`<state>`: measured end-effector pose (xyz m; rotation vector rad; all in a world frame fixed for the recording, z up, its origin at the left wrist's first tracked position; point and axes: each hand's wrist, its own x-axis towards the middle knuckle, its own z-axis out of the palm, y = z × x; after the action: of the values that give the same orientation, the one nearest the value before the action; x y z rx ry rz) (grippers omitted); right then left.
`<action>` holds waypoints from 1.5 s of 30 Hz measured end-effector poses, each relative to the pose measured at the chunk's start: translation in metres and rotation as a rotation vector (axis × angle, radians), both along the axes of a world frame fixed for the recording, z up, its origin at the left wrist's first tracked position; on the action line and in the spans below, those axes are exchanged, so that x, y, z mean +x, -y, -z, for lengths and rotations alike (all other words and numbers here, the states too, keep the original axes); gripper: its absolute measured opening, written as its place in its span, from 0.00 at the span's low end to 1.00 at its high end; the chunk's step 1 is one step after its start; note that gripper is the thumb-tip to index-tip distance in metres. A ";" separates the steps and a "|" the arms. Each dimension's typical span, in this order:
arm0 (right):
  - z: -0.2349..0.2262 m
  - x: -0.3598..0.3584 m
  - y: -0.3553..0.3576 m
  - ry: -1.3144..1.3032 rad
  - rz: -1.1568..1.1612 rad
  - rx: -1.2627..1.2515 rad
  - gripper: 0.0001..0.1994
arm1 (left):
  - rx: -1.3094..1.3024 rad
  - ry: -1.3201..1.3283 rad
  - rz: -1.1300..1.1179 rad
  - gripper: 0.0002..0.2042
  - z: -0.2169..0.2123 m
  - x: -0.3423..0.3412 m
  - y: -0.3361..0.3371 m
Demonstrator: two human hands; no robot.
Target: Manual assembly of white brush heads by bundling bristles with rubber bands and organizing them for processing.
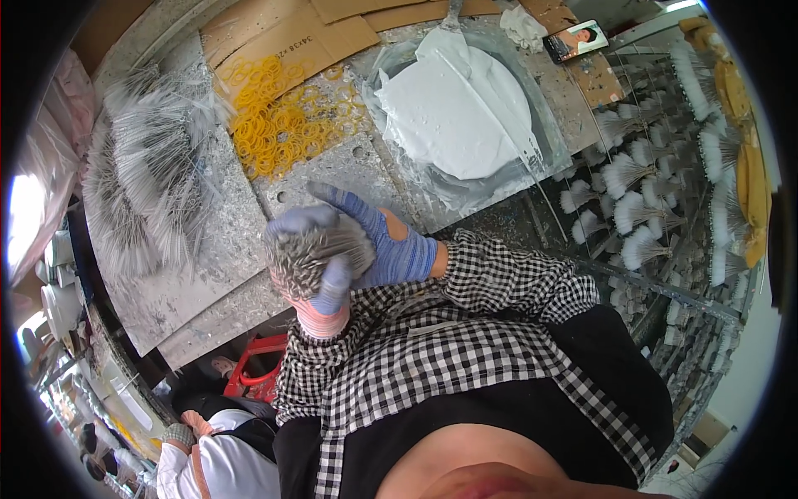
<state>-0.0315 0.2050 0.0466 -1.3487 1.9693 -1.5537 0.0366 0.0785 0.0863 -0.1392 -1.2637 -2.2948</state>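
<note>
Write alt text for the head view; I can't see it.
Gloved left hand holds a grey filament bundle, gloved right hand against it, at a spattered worktable. Beyond lie yellow rings and white paste; loose filaments lie left, white-tipped bundles right.

Ahead of me, a lit phone (pixel 575 41) lies beside a crumpled white rag (pixel 522 30); to my left are a red stool (pixel 239 378) and a co-worker (pixel 237 461) in white.

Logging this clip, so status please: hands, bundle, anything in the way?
Left hand holds bundle; right hand against it. Bundle by worktop's near edge. Yellow bands beyond, apart; nothing visibly in the way.
</note>
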 end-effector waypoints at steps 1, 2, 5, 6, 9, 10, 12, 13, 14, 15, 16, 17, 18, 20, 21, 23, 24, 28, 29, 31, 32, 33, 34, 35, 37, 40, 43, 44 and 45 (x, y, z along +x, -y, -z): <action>0.006 0.001 0.000 -0.191 0.021 0.026 0.54 | -0.199 0.122 -0.015 0.29 -0.005 0.005 0.006; 0.001 0.003 0.000 -0.185 0.018 0.026 0.54 | -0.396 0.246 -0.031 0.37 -0.012 0.010 0.012; -0.011 0.010 -0.005 -0.450 0.181 0.060 0.50 | -0.545 0.454 0.002 0.43 -0.034 0.014 0.018; -0.010 0.009 -0.011 -0.202 0.114 0.092 0.47 | -0.493 0.523 0.065 0.40 -0.040 0.011 0.021; -0.028 0.003 -0.021 -0.518 -0.089 0.233 0.37 | -0.327 0.517 0.069 0.29 -0.029 0.019 0.025; -0.025 0.003 -0.026 -0.310 -0.075 0.158 0.34 | -0.327 0.530 0.099 0.29 -0.025 0.019 0.024; -0.027 0.009 -0.033 -0.085 -0.085 0.079 0.30 | -0.327 0.562 0.109 0.29 -0.022 0.025 0.026; -0.041 0.012 -0.039 0.548 -0.110 0.129 0.30 | -0.157 0.616 0.208 0.30 -0.022 0.027 0.026; -0.048 0.014 -0.041 1.181 -0.124 0.184 0.30 | 0.016 0.660 0.307 0.31 -0.021 0.029 0.028; -0.044 0.016 -0.039 1.184 -0.136 0.190 0.30 | 0.020 0.664 0.295 0.31 -0.019 0.030 0.030; -0.037 0.018 -0.039 1.189 -0.110 0.135 0.31 | 0.024 0.619 0.315 0.33 -0.016 0.029 0.032; -0.031 0.021 -0.040 1.193 -0.082 0.079 0.32 | 0.027 0.572 0.337 0.36 -0.012 0.026 0.034; -0.025 0.020 -0.041 1.192 -0.081 0.082 0.32 | -0.007 0.473 0.423 0.45 -0.002 0.021 0.042; -0.010 0.017 -0.041 0.971 -0.342 0.177 0.34 | 0.063 0.316 0.432 0.50 0.007 0.004 0.038; -0.005 0.021 -0.039 0.974 -0.339 0.179 0.34 | 0.128 0.161 0.434 0.55 0.008 0.001 0.032; 0.003 0.025 -0.032 0.120 -0.262 0.063 0.32 | 0.109 0.162 0.508 0.57 -0.003 0.002 0.015; 0.009 0.023 -0.036 0.383 -0.349 0.109 0.34 | 0.085 0.162 0.581 0.60 -0.011 0.001 0.010; 0.002 0.012 -0.038 0.930 -0.533 0.046 0.24 | 0.021 0.401 0.561 0.57 -0.027 0.001 0.016; -0.004 0.012 -0.038 0.931 -0.538 0.048 0.24 | 0.022 0.401 0.556 0.57 -0.023 0.000 0.021; -0.023 0.012 -0.040 1.129 -0.333 0.125 0.42 | -0.084 0.317 0.436 0.58 -0.012 0.000 0.030; -0.026 0.008 -0.041 1.159 -0.361 0.165 0.45 | -0.126 0.372 0.428 0.58 -0.011 0.002 0.034; -0.025 0.008 -0.042 1.161 -0.360 0.167 0.45 | -0.122 0.373 0.428 0.58 -0.010 0.002 0.033; -0.023 0.007 -0.042 1.113 -0.365 0.168 0.44 | -0.101 0.399 0.421 0.57 -0.010 0.002 0.032; -0.021 0.007 -0.042 1.064 -0.369 0.169 0.44 | -0.080 0.425 0.413 0.57 -0.011 0.002 0.031; -0.009 0.006 -0.044 0.577 -0.374 0.283 0.43 | -0.075 0.408 0.292 0.57 -0.009 0.002 0.022; 0.011 0.004 -0.045 -0.094 -0.233 0.419 0.40 | -0.325 0.347 -0.090 0.56 -0.001 0.005 0.011; 0.019 0.006 -0.045 -0.317 -0.021 0.479 0.37 | -0.603 0.282 -0.469 0.54 0.003 0.006 0.004; 0.019 0.006 -0.043 -0.360 0.058 0.501 0.35 | -0.751 0.273 -0.533 0.51 0.004 0.008 0.005; 0.019 0.005 -0.041 -0.366 0.069 0.505 0.35 | -0.899 0.260 -0.597 0.47 0.005 0.008 0.005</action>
<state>-0.0264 0.2457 0.0275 -1.4176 2.4243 -0.7743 0.0442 0.0739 0.0818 0.2131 -2.0515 -1.1599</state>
